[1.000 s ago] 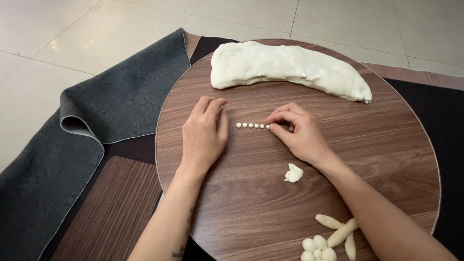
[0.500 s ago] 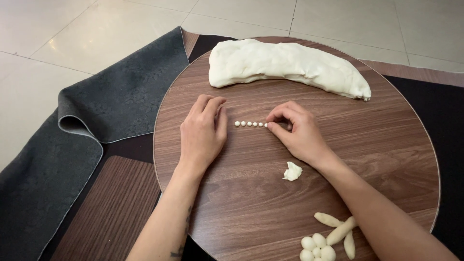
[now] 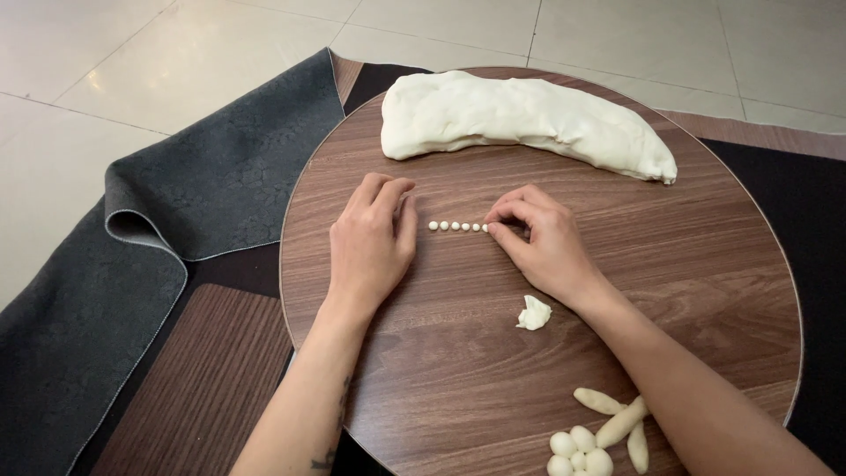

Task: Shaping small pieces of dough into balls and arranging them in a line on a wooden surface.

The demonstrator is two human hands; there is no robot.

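A short row of tiny white dough balls (image 3: 456, 226) lies on a round wooden board (image 3: 705, 264). My right hand (image 3: 546, 247) rests at the row's right end, its fingertips pinched on the last ball. My left hand (image 3: 370, 247) lies flat on the board just left of the row, fingers together, holding nothing. A long thick slab of white dough (image 3: 520, 119) stretches across the far side of the board. A small torn dough scrap (image 3: 533, 313) sits below my right hand.
Near the board's front edge lie several dough balls (image 3: 577, 451) and a few dough rolls (image 3: 617, 423). A dark grey mat (image 3: 141, 264) with a curled edge lies at the left over a wooden panel (image 3: 194, 388). Pale floor tiles lie beyond.
Both hands have stayed nearly in place. My right fingertips have shifted slightly at the right end of the row of balls.
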